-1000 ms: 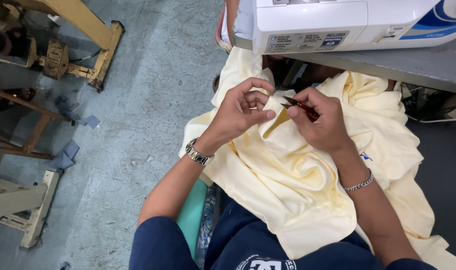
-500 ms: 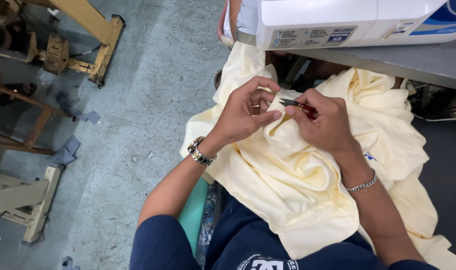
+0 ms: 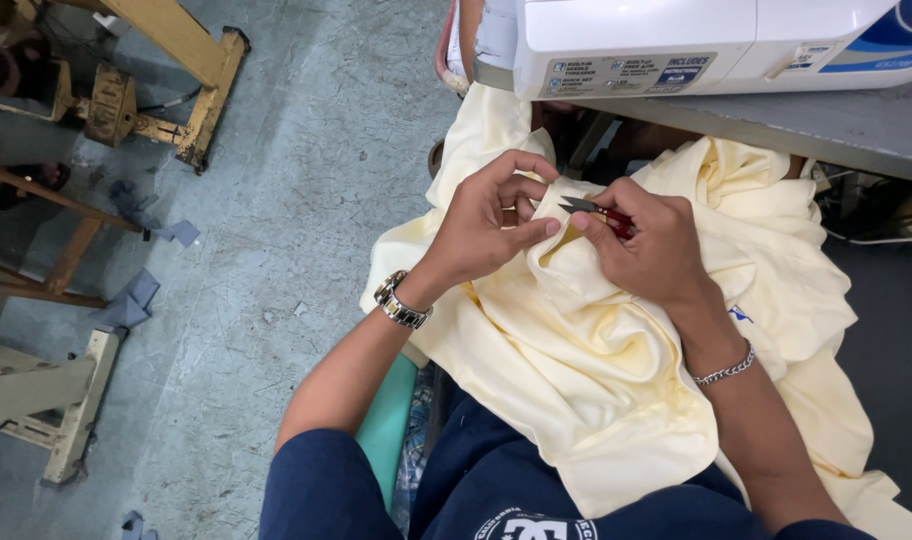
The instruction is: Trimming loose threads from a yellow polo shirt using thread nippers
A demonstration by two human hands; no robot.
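Gritty concrete floor (image 3: 306,200); soft cream fabric (image 3: 616,380); red-handled snips (image 3: 598,211).

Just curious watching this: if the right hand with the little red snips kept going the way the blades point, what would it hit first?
The right hand aims the red snips leftward at the pale yellow fabric fold pinched by the left hand. It would likely meet that fold first, then the left fingers, though depth is unclear.

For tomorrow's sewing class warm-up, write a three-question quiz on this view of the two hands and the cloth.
1. True or false: the right hand holds red-handled thread snips.
2. What does the left hand pinch?
A. pale yellow fabric
B. a ruler
C. a spool
3. Which wrist wears the wristwatch?

Key
1. True
2. A
3. Left; the right has a chain bracelet.
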